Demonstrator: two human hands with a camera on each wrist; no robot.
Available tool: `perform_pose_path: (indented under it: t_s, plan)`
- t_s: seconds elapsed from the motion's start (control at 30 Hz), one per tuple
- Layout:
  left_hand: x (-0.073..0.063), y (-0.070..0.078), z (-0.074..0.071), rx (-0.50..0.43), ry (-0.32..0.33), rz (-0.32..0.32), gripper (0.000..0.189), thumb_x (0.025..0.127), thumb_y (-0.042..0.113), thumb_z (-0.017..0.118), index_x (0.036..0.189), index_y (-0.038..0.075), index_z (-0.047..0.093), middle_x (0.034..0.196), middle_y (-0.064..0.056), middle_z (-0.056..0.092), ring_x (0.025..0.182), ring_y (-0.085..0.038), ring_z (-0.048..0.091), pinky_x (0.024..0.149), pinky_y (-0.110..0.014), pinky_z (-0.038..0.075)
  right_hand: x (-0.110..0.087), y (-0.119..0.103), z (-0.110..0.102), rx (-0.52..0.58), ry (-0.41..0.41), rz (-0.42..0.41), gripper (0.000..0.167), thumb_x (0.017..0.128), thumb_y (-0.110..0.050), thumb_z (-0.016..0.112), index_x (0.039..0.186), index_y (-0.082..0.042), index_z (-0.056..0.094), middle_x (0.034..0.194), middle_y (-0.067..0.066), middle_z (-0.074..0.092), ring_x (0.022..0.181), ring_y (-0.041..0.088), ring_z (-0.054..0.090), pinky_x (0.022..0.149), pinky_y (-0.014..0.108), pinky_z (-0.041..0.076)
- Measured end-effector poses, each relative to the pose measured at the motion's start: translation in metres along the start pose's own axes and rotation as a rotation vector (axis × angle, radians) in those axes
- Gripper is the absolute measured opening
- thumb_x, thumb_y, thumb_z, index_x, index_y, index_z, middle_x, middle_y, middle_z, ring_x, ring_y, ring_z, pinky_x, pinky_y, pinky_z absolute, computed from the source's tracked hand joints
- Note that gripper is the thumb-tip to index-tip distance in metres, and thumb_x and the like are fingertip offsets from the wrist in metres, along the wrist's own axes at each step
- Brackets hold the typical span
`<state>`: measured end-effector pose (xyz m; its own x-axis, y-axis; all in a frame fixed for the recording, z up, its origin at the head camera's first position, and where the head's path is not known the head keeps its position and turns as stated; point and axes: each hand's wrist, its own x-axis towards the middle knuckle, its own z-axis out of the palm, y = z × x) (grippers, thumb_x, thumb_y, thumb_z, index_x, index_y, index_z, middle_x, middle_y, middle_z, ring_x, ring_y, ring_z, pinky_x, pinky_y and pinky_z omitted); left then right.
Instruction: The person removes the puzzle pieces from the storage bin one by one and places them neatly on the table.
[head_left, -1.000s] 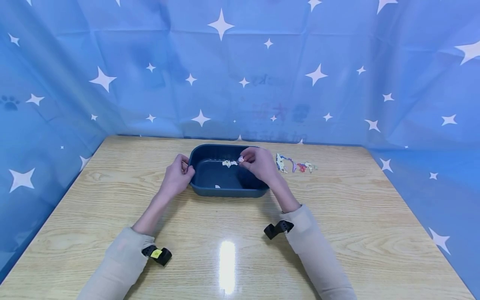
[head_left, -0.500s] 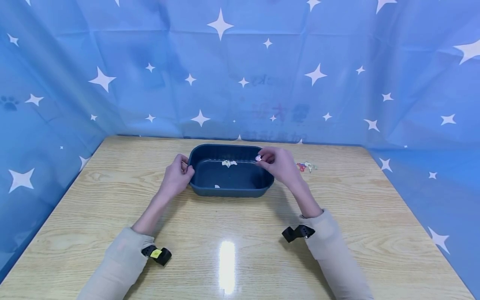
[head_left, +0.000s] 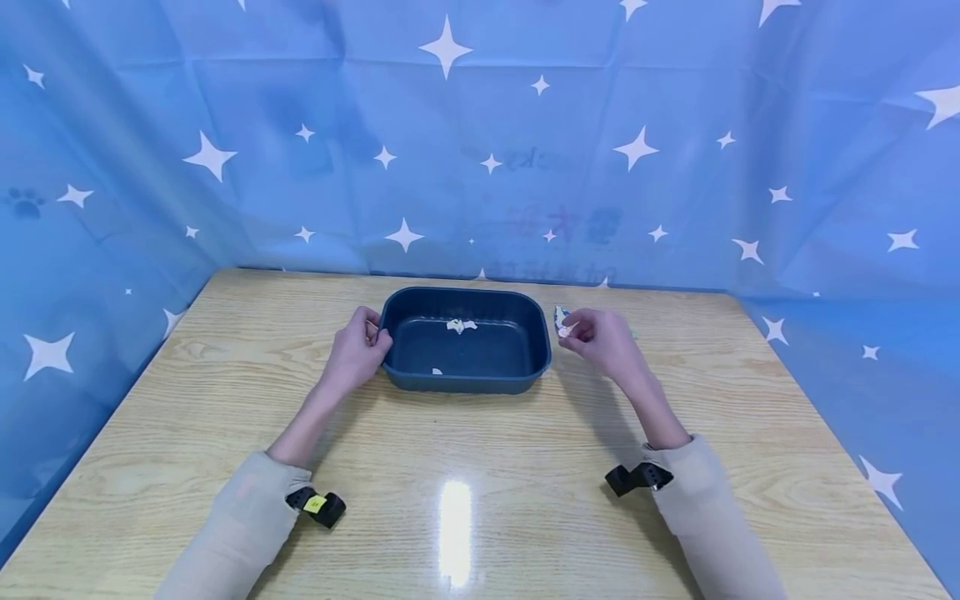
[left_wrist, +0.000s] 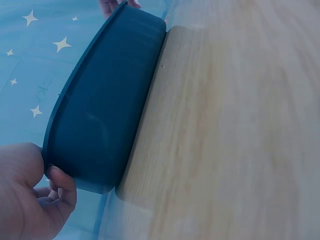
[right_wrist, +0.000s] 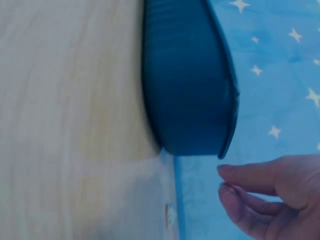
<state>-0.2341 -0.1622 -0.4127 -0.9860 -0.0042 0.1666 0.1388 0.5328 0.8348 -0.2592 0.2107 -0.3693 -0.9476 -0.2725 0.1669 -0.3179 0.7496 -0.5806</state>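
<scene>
A dark blue rectangular plastic basin (head_left: pixel 465 384) stands on the wooden table. My left hand (head_left: pixel 357 350) grips its left rim, thumb and curled fingers on either side of the wall in the left wrist view. Inside the basin lie small whitish flat cut-out pieces (head_left: pixel 461 326) near the back, and one white scrap (head_left: pixel 437 371) near the front. To the right of the basin, my right hand (head_left: pixel 607 342) pinches a small pinkish-white flat piece (head_left: pixel 564 331) above the table. A blue-and-white flat piece (head_left: pixel 559 315) shows just behind its fingertips; other pieces there are mostly hidden by the hand.
The pale wood table (head_left: pixel 525 517) runs up to a blue curtain (head_left: pixel 480 125) with white stars behind and at the sides. A black wrist camera (head_left: pixel 322 507) sits on the left sleeve, another black camera (head_left: pixel 637 478) on the right.
My right hand has moved right, from over the basin to the loose pieces beside it, still pinching the small piece. My left hand stays on the rim.
</scene>
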Motion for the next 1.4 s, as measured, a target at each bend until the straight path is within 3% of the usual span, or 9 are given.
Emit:
perform_pose_path:
  t_s: [0.2,0.4,0.53,0.77,1.2,1.4]
  plan:
    - [0.000,-0.002,0.002,0.003,0.003,0.002,0.018,0.097,0.007,0.051,0.111,-0.003,0.051,0.082,-0.007,0.054,0.071,-0.023,0.052,0.067,-0.033,0.042,-0.007,0.012,0.001,-0.044,-0.130,0.045,0.015,0.092,-0.005,0.073,0.104,0.004,0.070,0.087,0.014,0.073,0.079,0.025,0.070,0.070,0.037,0.054]
    - [-0.001,-0.001,0.001,-0.001,0.001,0.003,0.019,0.097,0.007,0.051,0.112,-0.004,0.051,0.081,-0.007,0.053,0.069,-0.023,0.051,0.066,-0.033,0.042,-0.006,0.023,0.005,-0.039,-0.233,0.014,0.011,0.090,-0.003,0.073,0.099,0.003,0.071,0.085,0.012,0.073,0.080,0.025,0.070,0.075,0.044,0.055]
    - [0.000,-0.001,0.001,-0.003,0.001,0.003,0.019,0.097,0.007,0.051,0.113,-0.004,0.051,0.081,-0.007,0.054,0.070,-0.023,0.051,0.065,-0.032,0.042,-0.006,0.030,0.007,-0.048,-0.248,-0.019,0.008,0.088,-0.003,0.075,0.094,0.001,0.073,0.079,0.009,0.073,0.075,0.022,0.071,0.084,0.049,0.053]
    - [0.000,-0.002,0.000,0.004,0.009,0.018,0.018,0.097,0.005,0.051,0.112,-0.005,0.051,0.082,-0.008,0.054,0.071,-0.021,0.051,0.065,-0.030,0.042,-0.006,0.036,0.005,-0.019,-0.299,0.033,0.016,0.089,-0.005,0.075,0.102,0.002,0.070,0.083,0.009,0.072,0.077,0.021,0.068,0.071,0.035,0.053]
    - [-0.002,0.001,-0.002,0.052,0.009,0.052,0.016,0.093,0.002,0.052,0.108,-0.004,0.048,0.080,-0.007,0.051,0.071,-0.022,0.051,0.070,-0.032,0.042,-0.007,0.034,-0.001,0.015,-0.374,0.060,0.024,0.091,-0.006,0.072,0.110,0.005,0.065,0.087,0.012,0.071,0.081,0.021,0.066,0.073,0.036,0.052]
    - [-0.001,0.003,-0.001,0.081,0.016,0.075,0.017,0.092,0.000,0.053,0.107,-0.004,0.048,0.078,-0.007,0.051,0.072,-0.023,0.052,0.072,-0.034,0.043,-0.007,0.030,-0.003,-0.026,-0.355,0.052,0.024,0.093,-0.009,0.071,0.112,0.005,0.066,0.087,0.012,0.070,0.078,0.020,0.065,0.071,0.035,0.051]
